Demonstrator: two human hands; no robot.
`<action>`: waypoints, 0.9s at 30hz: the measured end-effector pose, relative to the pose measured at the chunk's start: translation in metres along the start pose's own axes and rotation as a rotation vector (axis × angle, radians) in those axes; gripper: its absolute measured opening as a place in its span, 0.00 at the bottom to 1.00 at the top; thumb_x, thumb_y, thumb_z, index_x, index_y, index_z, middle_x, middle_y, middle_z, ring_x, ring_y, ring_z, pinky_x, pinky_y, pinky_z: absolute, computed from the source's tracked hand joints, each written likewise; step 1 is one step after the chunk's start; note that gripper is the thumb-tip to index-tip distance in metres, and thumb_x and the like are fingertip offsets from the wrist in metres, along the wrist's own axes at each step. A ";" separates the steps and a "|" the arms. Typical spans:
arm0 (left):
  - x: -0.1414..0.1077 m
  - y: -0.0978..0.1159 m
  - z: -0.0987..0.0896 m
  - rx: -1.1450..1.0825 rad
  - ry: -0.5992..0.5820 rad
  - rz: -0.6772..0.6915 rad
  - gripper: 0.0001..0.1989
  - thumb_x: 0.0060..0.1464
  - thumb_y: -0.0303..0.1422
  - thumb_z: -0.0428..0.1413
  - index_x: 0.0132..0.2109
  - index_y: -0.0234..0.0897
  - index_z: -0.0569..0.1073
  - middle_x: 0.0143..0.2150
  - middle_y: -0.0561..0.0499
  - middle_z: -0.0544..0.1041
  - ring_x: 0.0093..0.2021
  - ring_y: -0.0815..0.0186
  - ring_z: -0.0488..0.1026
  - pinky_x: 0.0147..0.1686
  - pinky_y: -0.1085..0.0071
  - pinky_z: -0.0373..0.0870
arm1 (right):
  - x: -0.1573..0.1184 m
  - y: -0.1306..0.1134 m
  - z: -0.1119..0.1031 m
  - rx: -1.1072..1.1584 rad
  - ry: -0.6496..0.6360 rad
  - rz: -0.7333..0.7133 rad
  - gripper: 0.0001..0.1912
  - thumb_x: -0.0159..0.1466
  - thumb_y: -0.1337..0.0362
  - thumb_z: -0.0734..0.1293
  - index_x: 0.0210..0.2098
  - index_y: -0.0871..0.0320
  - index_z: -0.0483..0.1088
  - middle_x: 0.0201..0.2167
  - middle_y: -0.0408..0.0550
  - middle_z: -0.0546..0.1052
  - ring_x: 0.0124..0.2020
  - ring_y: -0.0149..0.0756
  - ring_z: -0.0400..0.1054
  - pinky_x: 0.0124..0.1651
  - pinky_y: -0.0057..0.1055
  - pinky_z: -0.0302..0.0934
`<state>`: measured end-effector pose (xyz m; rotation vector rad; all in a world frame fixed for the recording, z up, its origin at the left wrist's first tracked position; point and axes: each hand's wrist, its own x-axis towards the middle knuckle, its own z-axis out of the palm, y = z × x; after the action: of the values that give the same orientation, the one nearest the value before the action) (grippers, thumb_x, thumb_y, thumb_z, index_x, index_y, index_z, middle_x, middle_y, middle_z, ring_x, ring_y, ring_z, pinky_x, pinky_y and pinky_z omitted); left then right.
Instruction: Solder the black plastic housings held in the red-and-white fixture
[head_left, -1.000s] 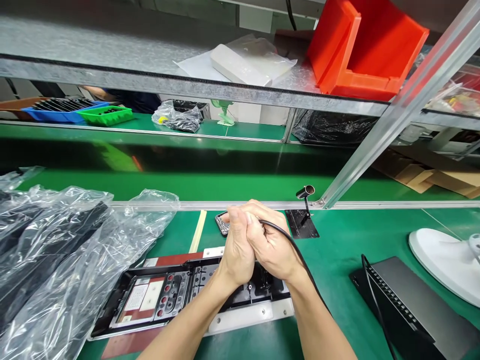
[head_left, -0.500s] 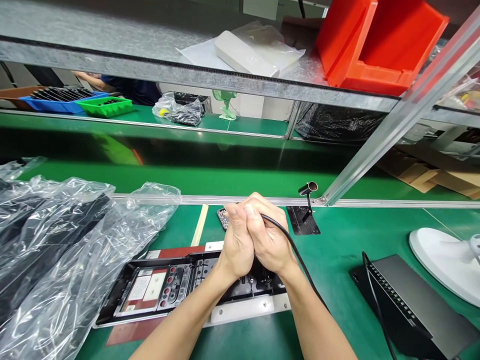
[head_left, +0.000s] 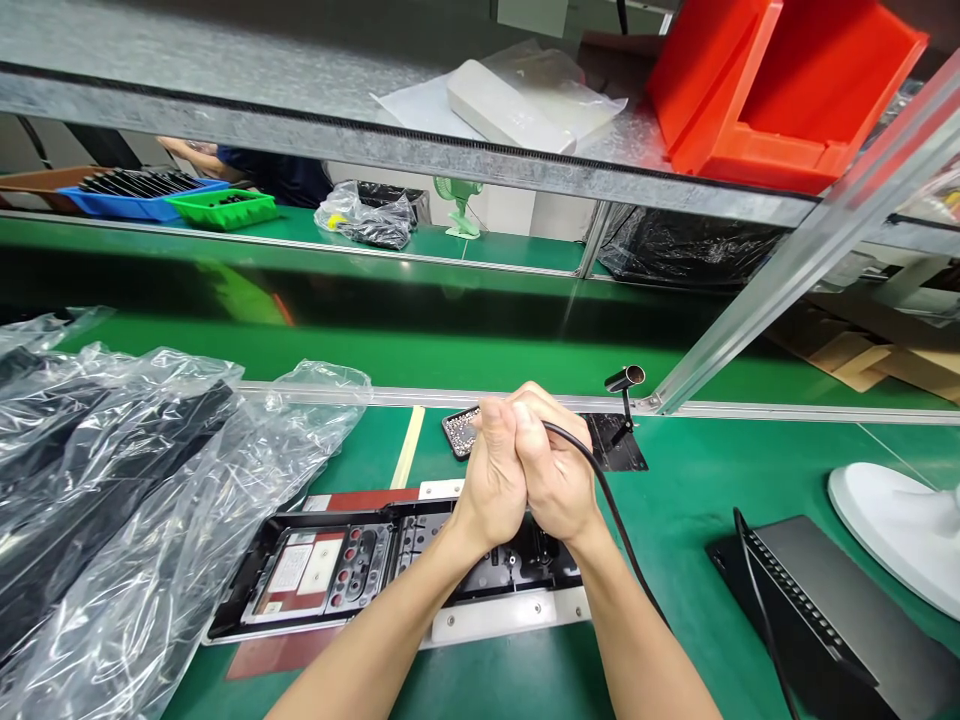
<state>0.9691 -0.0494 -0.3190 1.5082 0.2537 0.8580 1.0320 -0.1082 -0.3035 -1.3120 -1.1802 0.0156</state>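
My left hand (head_left: 491, 480) and my right hand (head_left: 556, 465) are pressed together above a long black housing (head_left: 247, 575). A black cable (head_left: 619, 515) comes out at the top of my right hand and runs down to the right. The fingers of my right hand are closed on it. My left hand is closed against the right, thumbs side by side; what it holds inside is hidden. The housing lies open side up, with white strips (head_left: 495, 618) along its edges and reddish-brown sheet (head_left: 281, 655) under it.
Plastic-wrapped parts (head_left: 150, 500) lie at the left. Behind the hands are a tray of small screws (head_left: 459, 432) and a black stand (head_left: 624, 380). A black panel (head_left: 832, 600) and white base (head_left: 892, 530) are at the right. A shelf (head_left: 300, 130) with a red bin (head_left: 787, 100) hangs above.
The whole view has shifted slightly, so most things appear a little farther right. More of the screw tray shows beside my hands, which stay clasped together with the cable.
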 end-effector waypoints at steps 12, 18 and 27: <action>0.001 -0.002 0.002 -0.026 -0.041 0.045 0.32 0.66 0.58 0.32 0.30 0.40 0.65 0.31 0.50 0.68 0.32 0.65 0.67 0.41 0.67 0.72 | -0.001 -0.001 -0.003 -0.014 -0.007 0.023 0.20 0.74 0.59 0.57 0.29 0.54 0.73 0.27 0.48 0.69 0.32 0.37 0.64 0.38 0.38 0.65; 0.001 -0.001 0.002 -0.022 -0.021 0.105 0.29 0.67 0.57 0.35 0.30 0.41 0.63 0.30 0.52 0.64 0.30 0.66 0.61 0.41 0.67 0.71 | -0.001 -0.002 -0.003 -0.016 -0.001 0.019 0.20 0.74 0.59 0.57 0.29 0.54 0.74 0.27 0.47 0.70 0.32 0.36 0.65 0.37 0.38 0.65; 0.001 0.008 0.002 -0.004 -0.053 0.122 0.30 0.68 0.54 0.32 0.29 0.40 0.64 0.30 0.53 0.63 0.31 0.67 0.61 0.44 0.69 0.71 | -0.001 -0.003 -0.001 -0.030 -0.008 0.012 0.21 0.74 0.58 0.57 0.28 0.54 0.73 0.26 0.47 0.69 0.31 0.36 0.64 0.36 0.38 0.65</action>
<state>0.9690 -0.0516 -0.3112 1.5527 0.1219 0.9125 1.0307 -0.1104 -0.3019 -1.3467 -1.1835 0.0116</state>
